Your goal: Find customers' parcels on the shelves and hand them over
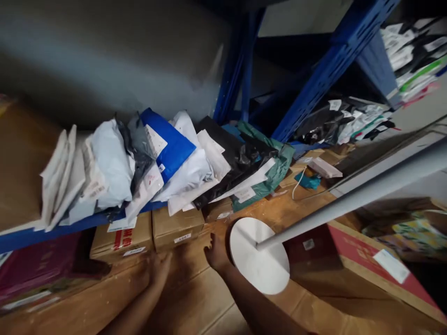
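My left hand (159, 267) is low, just in front of two cardboard boxes standing under the lowest shelf. One is a box with red print (120, 239); the other is a plain brown box (178, 228) with a white label. Its fingers are dark and blurred, and I cannot tell whether they touch a box. My right hand (217, 253) reaches forward over the tiled floor, fingers apart and nothing in them. It is right of the plain box and beside the round white base (260, 260) of a pole.
Parcels in mailing bags, among them a blue bag (171, 149) and a green bag (275, 181), line the blue shelf (87, 223). A white pole (331, 204) slants to the right. A red-topped carton (363, 260) stands at right, a maroon box (38, 265) at left.
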